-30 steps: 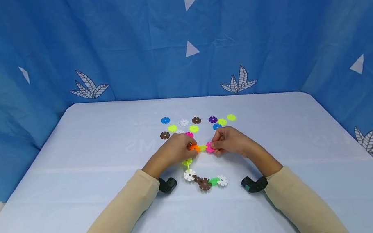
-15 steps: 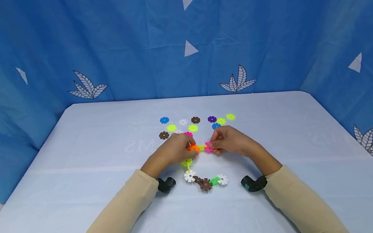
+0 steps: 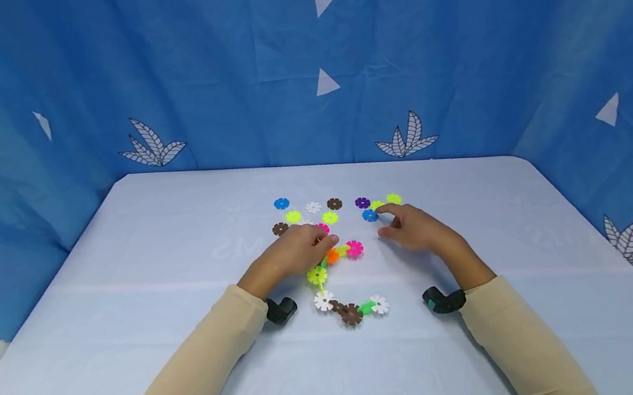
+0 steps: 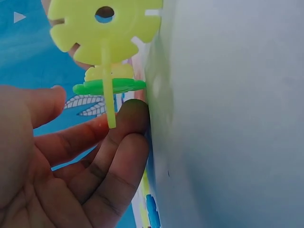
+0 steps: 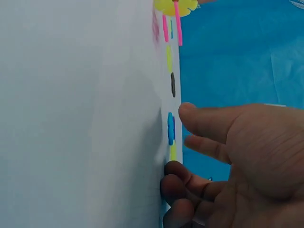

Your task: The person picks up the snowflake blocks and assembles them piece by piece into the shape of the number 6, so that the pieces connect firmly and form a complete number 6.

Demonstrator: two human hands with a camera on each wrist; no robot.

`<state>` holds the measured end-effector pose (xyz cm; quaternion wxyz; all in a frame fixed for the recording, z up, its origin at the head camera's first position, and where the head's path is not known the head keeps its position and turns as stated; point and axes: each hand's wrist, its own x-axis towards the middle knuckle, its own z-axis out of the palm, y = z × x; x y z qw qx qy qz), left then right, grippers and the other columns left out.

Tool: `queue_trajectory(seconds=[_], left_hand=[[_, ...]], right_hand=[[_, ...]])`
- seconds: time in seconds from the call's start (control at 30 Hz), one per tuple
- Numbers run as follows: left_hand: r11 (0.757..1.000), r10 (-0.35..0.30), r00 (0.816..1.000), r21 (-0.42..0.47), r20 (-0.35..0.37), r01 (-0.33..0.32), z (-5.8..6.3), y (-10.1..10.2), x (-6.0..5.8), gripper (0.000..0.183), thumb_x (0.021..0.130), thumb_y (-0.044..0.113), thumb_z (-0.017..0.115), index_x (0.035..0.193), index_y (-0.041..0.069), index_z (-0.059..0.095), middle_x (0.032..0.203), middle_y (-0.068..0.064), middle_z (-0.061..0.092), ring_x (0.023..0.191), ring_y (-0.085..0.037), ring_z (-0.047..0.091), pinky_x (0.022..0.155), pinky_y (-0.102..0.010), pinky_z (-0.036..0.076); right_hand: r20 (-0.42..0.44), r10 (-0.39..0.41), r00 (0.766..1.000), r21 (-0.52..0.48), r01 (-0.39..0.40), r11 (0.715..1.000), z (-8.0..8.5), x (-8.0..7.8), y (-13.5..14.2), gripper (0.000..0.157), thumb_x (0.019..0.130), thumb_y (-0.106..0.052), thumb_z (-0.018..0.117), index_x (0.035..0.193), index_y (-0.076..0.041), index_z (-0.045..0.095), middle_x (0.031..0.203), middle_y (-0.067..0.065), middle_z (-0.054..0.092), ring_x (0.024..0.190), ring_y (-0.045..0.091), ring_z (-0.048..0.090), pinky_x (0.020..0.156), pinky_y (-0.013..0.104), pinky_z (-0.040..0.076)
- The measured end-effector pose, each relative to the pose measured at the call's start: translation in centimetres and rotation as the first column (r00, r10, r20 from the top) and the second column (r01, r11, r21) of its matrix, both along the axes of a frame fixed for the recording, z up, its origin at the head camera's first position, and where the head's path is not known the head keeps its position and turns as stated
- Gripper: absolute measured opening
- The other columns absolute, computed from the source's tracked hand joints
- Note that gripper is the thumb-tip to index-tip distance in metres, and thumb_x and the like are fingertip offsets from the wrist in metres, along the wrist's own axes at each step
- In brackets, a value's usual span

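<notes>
At ten o'clock from the middle of the right hand (image 3: 416, 231), with twelve pointing away from the person, the near blue disc (image 3: 370, 215) lies flat on the worktop (image 3: 312, 389) — round, so without a long axis. The right hand is the nearer one: its index fingertip is just beside the disc, though whether they touch I cannot tell. Its fingers stand well apart from the thumb and have hold of nothing. Close to the blue disc, a purple disc (image 3: 363, 203) sits at about eleven o'clock. Toward seven o'clock, a joined chain begins with a pink end disc (image 3: 354, 249), which is apart from the right thumb. It runs toward nine o'clock to an orange disc (image 3: 332, 256), bends down toward six as far as a white disc (image 3: 324, 300), then swings past a brown disc (image 3: 350, 314) to a white end disc (image 3: 380, 304) — a curve opening to three o'clock. At its upper bend is the left hand (image 3: 296, 252), fingers loosely bent, thumb clear of them and nothing pinched; whether they touch the green piece (image 4: 109, 86) beside them is unclear. Farther out, a loose brown disc (image 3: 335, 204) lies at ten o'clock from the near blue disc, and the blue curtain (image 3: 239, 48) hangs beyond at twelve.
</notes>
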<state>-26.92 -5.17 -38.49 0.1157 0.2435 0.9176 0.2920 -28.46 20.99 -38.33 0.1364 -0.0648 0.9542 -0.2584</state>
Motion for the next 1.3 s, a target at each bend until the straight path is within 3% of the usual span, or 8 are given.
queue_trajectory(seconds=[0.1,0.23,0.37,0.57,0.77,1.1,1.3], left_hand=[[1.000,0.002,1.000,-0.002,0.004,-0.002,0.0,0.0,0.0,0.032,0.105,0.035,0.057,0.082,0.014,0.066,0.065,-0.001,0.051,0.058,-0.015,0.046,0.060,-0.030,0.039],[1.000,0.007,1.000,-0.014,0.010,-0.007,0.0,0.0,0.0,0.027,0.104,0.033,0.058,0.097,0.011,0.070,0.070,-0.001,0.056,0.062,-0.016,0.050,0.063,-0.031,0.042],[0.999,0.008,1.000,-0.031,0.006,-0.008,0.0,0.0,0.0,0.025,0.104,0.030,0.059,0.106,0.008,0.071,0.079,-0.001,0.062,0.070,-0.017,0.055,0.068,-0.032,0.046],[1.000,-0.002,1.000,-0.028,-0.012,0.001,0.1,0.0,0.1,0.024,0.105,0.026,0.057,0.101,0.008,0.071,0.078,0.000,0.060,0.071,-0.017,0.054,0.070,-0.032,0.046],[1.000,-0.018,1.000,-0.006,-0.015,0.018,0.2,-0.1,0.2,0.028,0.106,0.022,0.052,0.085,0.009,0.065,0.068,-0.002,0.052,0.064,-0.017,0.048,0.066,-0.032,0.043],[0.999,0.007,1.000,-0.034,-0.026,-0.008,-0.1,-0.2,0.0,0.023,0.104,0.024,0.056,0.107,0.009,0.073,0.086,0.001,0.064,0.081,-0.018,0.057,0.078,-0.035,0.049],[1.000,0.004,1.000,-0.030,-0.014,-0.005,0.1,-0.2,0.1,0.026,0.104,0.025,0.056,0.117,0.010,0.073,0.095,0.002,0.067,0.084,-0.017,0.058,0.081,-0.035,0.051]], right_hand=[[0.011,0.022,1.000,0.012,-0.022,1.000,-0.2,-0.1,0.2,0.064,0.102,-0.031,0.061,0.158,-0.015,0.035,0.115,0.018,0.053,0.106,0.032,0.053,0.088,0.049,0.051],[0.013,0.027,1.000,0.054,-0.027,0.998,-0.5,-0.2,0.1,0.066,0.102,-0.034,0.061,0.159,-0.014,0.033,0.119,0.020,0.048,0.111,0.033,0.050,0.089,0.049,0.050],[-0.006,0.022,1.000,0.057,-0.022,0.998,-0.7,-0.3,-0.1,0.055,0.102,-0.032,0.061,0.152,-0.012,0.046,0.113,0.018,0.052,0.105,0.031,0.052,0.081,0.044,0.050],[-0.027,0.002,1.000,0.039,-0.001,0.999,-0.6,-0.3,0.0,0.029,0.101,-0.026,0.064,0.124,-0.011,0.059,0.109,0.015,0.059,0.099,0.031,0.055,0.083,0.044,0.050],[-0.006,-0.009,1.000,0.044,0.009,0.999,-0.3,-0.2,0.0,0.033,0.097,-0.022,0.070,0.125,-0.008,0.058,0.109,0.014,0.059,0.098,0.031,0.055,0.084,0.044,0.051],[-0.012,0.084,0.996,0.012,-0.083,0.996,0.7,0.5,-0.3,0.010,0.093,-0.011,0.073,0.095,-0.009,0.064,0.088,0.008,0.061,0.087,0.026,0.054,0.073,0.037,0.047],[0.011,0.152,0.988,0.009,-0.152,0.988,1.8,1.3,-1.2,0.009,0.091,-0.011,0.077,0.089,-0.010,0.067,0.083,0.005,0.063,0.082,0.024,0.055,0.069,0.033,0.048]])
